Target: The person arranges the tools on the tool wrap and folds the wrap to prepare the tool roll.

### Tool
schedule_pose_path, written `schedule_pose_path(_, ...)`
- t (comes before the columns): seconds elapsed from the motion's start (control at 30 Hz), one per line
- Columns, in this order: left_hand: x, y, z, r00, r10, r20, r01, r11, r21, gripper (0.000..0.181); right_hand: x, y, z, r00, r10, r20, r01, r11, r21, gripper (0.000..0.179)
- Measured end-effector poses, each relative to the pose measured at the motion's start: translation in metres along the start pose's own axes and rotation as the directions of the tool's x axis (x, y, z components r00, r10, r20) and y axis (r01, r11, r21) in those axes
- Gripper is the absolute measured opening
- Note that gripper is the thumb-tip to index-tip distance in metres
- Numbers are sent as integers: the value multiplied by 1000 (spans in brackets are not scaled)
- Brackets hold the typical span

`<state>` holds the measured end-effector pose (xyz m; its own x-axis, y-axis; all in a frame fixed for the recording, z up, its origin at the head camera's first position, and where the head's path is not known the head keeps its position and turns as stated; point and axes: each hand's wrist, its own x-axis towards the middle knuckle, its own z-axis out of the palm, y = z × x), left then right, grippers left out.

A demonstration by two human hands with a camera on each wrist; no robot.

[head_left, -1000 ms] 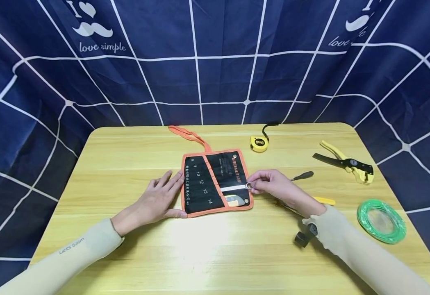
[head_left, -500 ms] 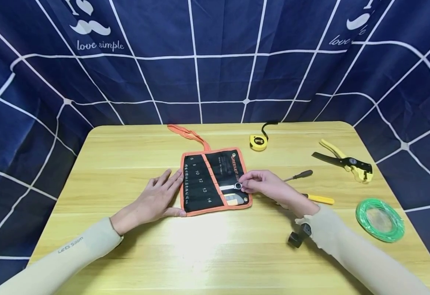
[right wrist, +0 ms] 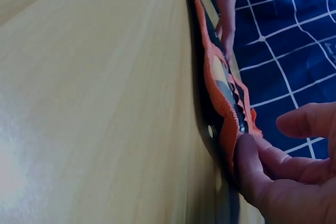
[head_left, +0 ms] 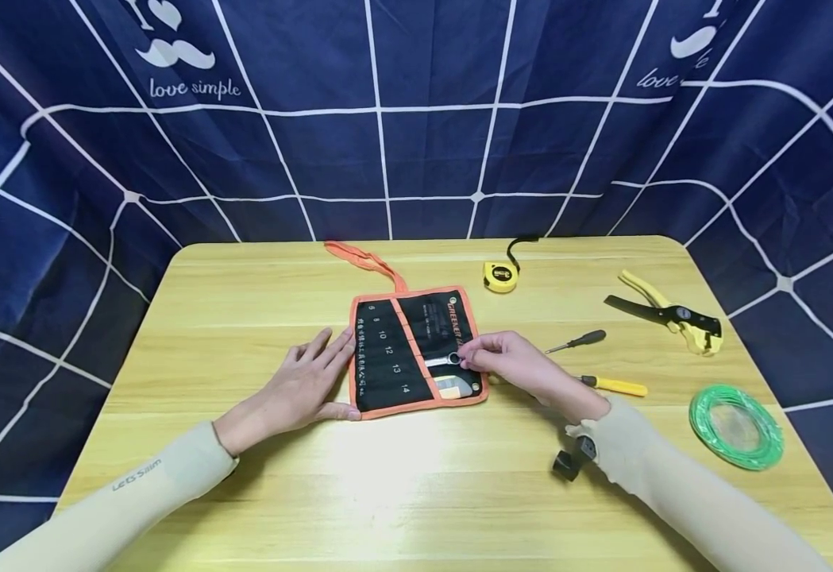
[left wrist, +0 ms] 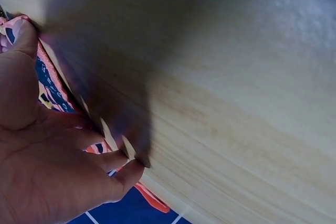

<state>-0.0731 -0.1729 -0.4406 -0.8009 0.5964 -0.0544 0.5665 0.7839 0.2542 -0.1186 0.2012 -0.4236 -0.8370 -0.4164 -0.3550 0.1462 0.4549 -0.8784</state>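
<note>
A black tool pouch (head_left: 376,373) with orange trim and printed size numbers lies flat on the table. My left hand (head_left: 310,380) rests along its left edge, fingers spread and fairly straight, the thumb at the lower corner. With thumb and fingertips my right hand (head_left: 512,359) pinches the ring end of a silver wrench (head_left: 439,361). The wrench's other end is hidden inside a pouch slot. Just below it, a grey and pale tool end (head_left: 453,387) sticks out of another slot. In the right wrist view, thumb and fingers (right wrist: 251,163) meet at the pouch's orange edge (right wrist: 215,85).
An orange strap (head_left: 362,258) trails from the pouch's top. A yellow tape measure (head_left: 500,277) lies behind. To the right are a dark-handled screwdriver (head_left: 588,338), a yellow-handled tool (head_left: 619,387), yellow-black cutters (head_left: 680,315) and a green wire coil (head_left: 705,429). A blue curtain (head_left: 430,151) surrounds the table.
My right hand has moved left over the pouch, and the wrench has slid deeper into its slot, with less of its shaft showing. The left hand stays where it was.
</note>
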Motion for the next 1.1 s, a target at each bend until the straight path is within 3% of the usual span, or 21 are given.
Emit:
schedule_pose_path(0.17, 0, 0, 0, 1000, 0, 0, 0, 1000, -4, 108, -1, -1, 1, 1000, 0, -29, -2, 997, -75, 27)
schedule_pose_path(0.73, 2, 1, -2, 1000, -8, 3, 8, 1000, 22, 111, -14, 3, -1, 994, -101, -52, 104, 993, 62, 33)
schedule_pose_path(1.1, 2, 3, -2, 1000, -14, 15, 14, 1000, 21, 111, -36, 2, -18, 984, -115, -134, 121, 992, 37, 32)
